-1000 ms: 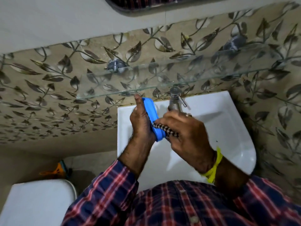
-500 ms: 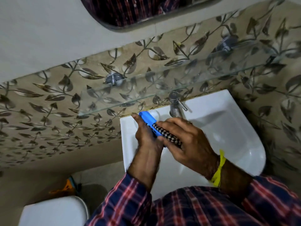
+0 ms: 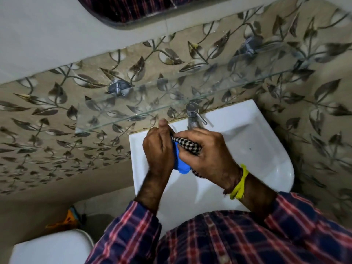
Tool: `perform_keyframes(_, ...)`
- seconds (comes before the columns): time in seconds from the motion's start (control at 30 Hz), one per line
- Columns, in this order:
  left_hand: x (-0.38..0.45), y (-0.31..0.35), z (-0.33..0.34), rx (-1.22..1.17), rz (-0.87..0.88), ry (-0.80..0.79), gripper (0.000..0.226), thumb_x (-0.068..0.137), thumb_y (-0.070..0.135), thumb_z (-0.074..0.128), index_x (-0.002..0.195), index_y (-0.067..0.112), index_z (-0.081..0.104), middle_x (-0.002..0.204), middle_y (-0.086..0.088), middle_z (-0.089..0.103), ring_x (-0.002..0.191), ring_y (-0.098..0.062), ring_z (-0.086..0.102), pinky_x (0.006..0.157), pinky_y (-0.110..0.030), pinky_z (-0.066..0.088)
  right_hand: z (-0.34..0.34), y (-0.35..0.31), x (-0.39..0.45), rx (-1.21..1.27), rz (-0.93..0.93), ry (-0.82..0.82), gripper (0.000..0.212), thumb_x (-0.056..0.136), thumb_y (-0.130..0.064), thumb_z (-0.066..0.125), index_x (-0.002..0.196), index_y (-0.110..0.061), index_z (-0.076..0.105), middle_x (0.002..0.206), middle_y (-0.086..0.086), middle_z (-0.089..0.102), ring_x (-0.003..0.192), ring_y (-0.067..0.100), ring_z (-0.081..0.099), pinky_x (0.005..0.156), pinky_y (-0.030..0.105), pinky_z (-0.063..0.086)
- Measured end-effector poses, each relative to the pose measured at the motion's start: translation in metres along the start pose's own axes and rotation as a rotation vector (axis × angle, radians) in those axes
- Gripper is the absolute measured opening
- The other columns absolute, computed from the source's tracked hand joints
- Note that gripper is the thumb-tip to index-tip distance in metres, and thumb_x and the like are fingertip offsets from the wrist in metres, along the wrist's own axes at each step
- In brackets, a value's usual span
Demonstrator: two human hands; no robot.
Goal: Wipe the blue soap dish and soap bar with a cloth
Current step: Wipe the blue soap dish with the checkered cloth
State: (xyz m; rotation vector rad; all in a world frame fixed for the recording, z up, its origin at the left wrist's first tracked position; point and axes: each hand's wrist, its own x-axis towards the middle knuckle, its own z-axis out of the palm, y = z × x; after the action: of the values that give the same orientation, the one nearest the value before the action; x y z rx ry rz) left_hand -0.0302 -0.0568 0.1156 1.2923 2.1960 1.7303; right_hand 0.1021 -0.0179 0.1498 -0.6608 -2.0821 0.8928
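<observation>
The left hand [image 3: 157,149] was curled around the blue soap dish [image 3: 181,164], thumb raised toward the wall, with the dish held upright on its edge over the white washbasin [image 3: 257,149]. Only the lower end and one side strip of the dish showed between the two hands; the soap bar could not be seen. The right hand [image 3: 207,155] gripped a black-and-white checked cloth [image 3: 187,146], fingers closed over it and pressing it against the upper face of the dish, so that cloth and dish were in contact. A loose end of the cloth hung below the right palm, just beside the dish's lower end. A yellow thread band [image 3: 239,182] circled the right wrist, and both forearms emerged from plaid sleeves [image 3: 133,235] of red and navy.

Relative to the washbasin: both hands were above its left half; the chrome tap [image 3: 192,116] stood at its rear rim, just behind the right hand; a glass shelf [image 3: 133,109] on metal brackets ran along the leaf-patterned wall tiles [image 3: 47,130] behind and above it; a mirror's lower edge [image 3: 123,16] lay higher still; a white toilet cistern lid [image 3: 51,246] sat to its lower left, with an orange object [image 3: 66,219] on the floor between.
</observation>
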Motion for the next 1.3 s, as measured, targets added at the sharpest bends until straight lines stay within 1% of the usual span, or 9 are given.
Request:
perform_keyframes(0.07, -0.001, 0.003, 0.005, -0.05, -0.119, 0.027, 0.064, 0.105, 0.049, 0.026, 0.046, 0.029, 0.041, 0.043, 0.009, 0.041, 0.047, -0.02, 0.041, 0.052, -0.039, 0.036, 0.0, -0.003, 0.0, 0.006, -0.018, -0.017, 0.025, 0.081, -0.014, 0.068, 0.105, -0.012, 0.074, 0.092, 0.004, 0.072, 0.083, 0.019, 0.067, 0.076, 0.039, 0.055)
perform_keyframes(0.17, 0.0, 0.001, 0.006, -0.174, -0.208, 0.061, 0.071, 0.104, 0.053, 0.025, 0.045, 0.014, 0.033, 0.04, 0.001, 0.033, 0.043, -0.019, 0.032, 0.051, -0.039, 0.029, -0.002, -0.001, -0.005, 0.051, -0.056, -0.045, 0.027, 0.089, -0.019, 0.072, 0.113, -0.008, 0.073, 0.1, 0.007, 0.07, 0.091, 0.019, 0.067, 0.081, 0.039, 0.054)
perform_keyframes(0.37, -0.004, -0.001, 0.012, -0.258, -0.277, 0.078, 0.072, 0.105, 0.052, 0.027, 0.039, 0.025, 0.037, 0.039, 0.006, 0.036, 0.041, -0.016, 0.035, 0.053, -0.031, 0.031, -0.016, 0.007, -0.02, 0.046, -0.113, -0.077, 0.027, 0.094, -0.018, 0.065, 0.118, -0.007, 0.071, 0.109, 0.007, 0.066, 0.101, 0.019, 0.065, 0.087, 0.038, 0.053)
perform_keyframes(0.5, 0.0, -0.003, 0.011, -0.256, -0.288, 0.102, 0.071, 0.106, 0.051, 0.029, 0.042, 0.021, 0.033, 0.04, 0.006, 0.033, 0.042, -0.017, 0.031, 0.051, -0.033, 0.028, -0.012, 0.001, -0.007, 0.072, -0.099, -0.058, 0.02, 0.091, -0.008, 0.067, 0.11, -0.005, 0.073, 0.104, 0.008, 0.07, 0.097, 0.02, 0.067, 0.085, 0.04, 0.054)
perform_keyframes(0.77, 0.001, -0.006, 0.017, -0.51, -0.642, 0.263, 0.072, 0.101, 0.055, 0.043, 0.035, 0.027, 0.045, 0.041, 0.012, 0.038, 0.038, -0.009, 0.038, 0.047, -0.024, 0.036, -0.009, 0.003, -0.015, -0.056, -0.182, -0.006, 0.028, 0.087, -0.002, 0.069, 0.114, -0.007, 0.072, 0.109, 0.007, 0.072, 0.1, 0.021, 0.068, 0.085, 0.039, 0.054)
perform_keyframes(0.97, 0.01, -0.005, 0.018, -0.562, -0.887, 0.383, 0.051, 0.102, 0.048, 0.048, 0.061, 0.019, 0.044, 0.047, 0.012, 0.049, 0.045, -0.011, 0.049, 0.056, -0.028, 0.044, -0.005, 0.003, -0.011, -0.092, -0.177, -0.003, 0.027, 0.093, -0.018, 0.067, 0.117, -0.008, 0.072, 0.111, 0.009, 0.072, 0.099, 0.026, 0.069, 0.082, 0.042, 0.056)
perform_keyframes(1.1, 0.0, -0.004, 0.021, -0.574, -0.964, 0.396, 0.054, 0.103, 0.05, 0.045, 0.063, 0.013, 0.048, 0.051, 0.006, 0.054, 0.056, -0.02, 0.055, 0.062, -0.031, 0.048, -0.006, 0.001, -0.009, -0.102, -0.161, -0.023, 0.026, 0.09, -0.014, 0.069, 0.115, -0.008, 0.072, 0.11, 0.009, 0.072, 0.099, 0.026, 0.069, 0.082, 0.042, 0.056)
perform_keyframes(1.2, 0.0, -0.002, 0.02, -0.592, -1.008, 0.399, 0.051, 0.102, 0.049, 0.045, 0.064, 0.015, 0.046, 0.044, 0.01, 0.052, 0.049, -0.016, 0.055, 0.058, -0.028, 0.048, 0.001, -0.001, -0.003, -0.085, -0.167, -0.041, 0.027, 0.093, -0.019, 0.064, 0.118, -0.01, 0.071, 0.113, 0.008, 0.071, 0.101, 0.025, 0.068, 0.085, 0.042, 0.055)
perform_keyframes(1.3, 0.013, -0.003, 0.011, -0.583, -1.052, 0.49, 0.045, 0.102, 0.046, 0.047, 0.071, 0.014, 0.05, 0.062, 0.004, 0.056, 0.059, -0.018, 0.057, 0.063, -0.029, 0.048, -0.002, 0.002, -0.022, -0.095, -0.213, 0.002, 0.029, 0.093, -0.018, 0.064, 0.12, -0.008, 0.07, 0.116, 0.009, 0.071, 0.102, 0.026, 0.069, 0.086, 0.041, 0.055)
